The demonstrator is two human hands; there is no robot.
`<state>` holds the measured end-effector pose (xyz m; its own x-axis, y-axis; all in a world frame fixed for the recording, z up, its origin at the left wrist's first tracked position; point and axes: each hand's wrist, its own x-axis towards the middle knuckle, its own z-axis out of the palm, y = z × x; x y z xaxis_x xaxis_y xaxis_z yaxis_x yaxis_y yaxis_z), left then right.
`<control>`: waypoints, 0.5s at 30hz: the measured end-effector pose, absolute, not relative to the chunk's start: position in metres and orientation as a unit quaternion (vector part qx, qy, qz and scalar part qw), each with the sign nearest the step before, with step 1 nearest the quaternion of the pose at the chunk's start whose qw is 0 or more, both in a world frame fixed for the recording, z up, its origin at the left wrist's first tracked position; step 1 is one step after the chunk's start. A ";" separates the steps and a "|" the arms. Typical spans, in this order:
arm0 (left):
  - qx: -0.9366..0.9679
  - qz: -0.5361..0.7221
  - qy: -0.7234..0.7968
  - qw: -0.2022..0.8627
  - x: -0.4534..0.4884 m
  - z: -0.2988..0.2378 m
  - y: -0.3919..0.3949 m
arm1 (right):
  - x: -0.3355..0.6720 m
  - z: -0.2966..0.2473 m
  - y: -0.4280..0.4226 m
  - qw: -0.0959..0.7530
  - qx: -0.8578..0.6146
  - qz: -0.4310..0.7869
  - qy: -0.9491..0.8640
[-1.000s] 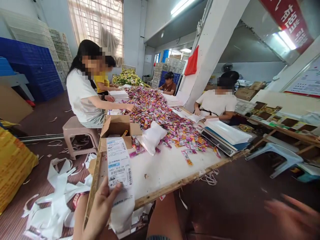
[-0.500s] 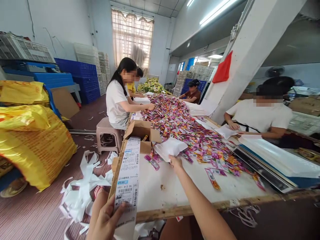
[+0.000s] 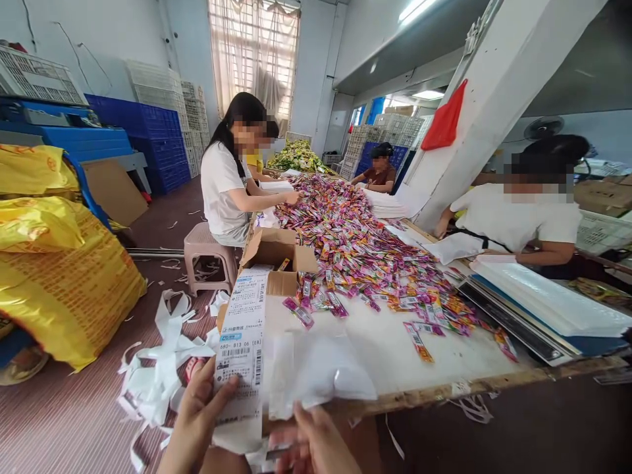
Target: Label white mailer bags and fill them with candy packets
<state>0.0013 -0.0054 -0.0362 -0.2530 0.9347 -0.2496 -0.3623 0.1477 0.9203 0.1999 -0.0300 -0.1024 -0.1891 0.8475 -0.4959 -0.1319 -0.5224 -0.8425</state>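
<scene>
My left hand (image 3: 195, 421) grips a long strip of printed shipping labels (image 3: 241, 342) by its lower part, thumb across the front. My right hand (image 3: 316, 444) is low at the frame's bottom, fingers closed on the near edge of a white plastic mailer bag (image 3: 316, 372) that it holds over the table's (image 3: 375, 342) front edge, beside the labels. A large heap of colourful candy sachets (image 3: 355, 243) covers the middle of the long table. An open cardboard box (image 3: 276, 253) stands just behind the label strip.
Other people sit along both sides of the table: one on a pink stool (image 3: 207, 253) at the left, one at the right beside a stack of white bags (image 3: 548, 299). Yellow sacks (image 3: 54, 270) lie left. White paper strips (image 3: 158, 368) litter the floor.
My right hand has drawn back from the middle of the table to the near edge, bringing the white mailer bag with it. My left hand keeps hold of the label strip.
</scene>
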 end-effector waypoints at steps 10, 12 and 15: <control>0.385 0.492 0.474 0.620 0.019 -0.046 -0.034 | 0.208 -0.033 -0.019 0.419 -0.460 0.333 -0.709; 0.328 0.481 0.431 0.690 0.016 -0.043 -0.030 | 0.201 -0.036 -0.021 0.436 -0.422 0.240 -0.758; 0.198 0.460 0.379 0.778 0.014 -0.036 -0.021 | 0.190 -0.042 -0.025 0.437 -0.374 0.172 -0.800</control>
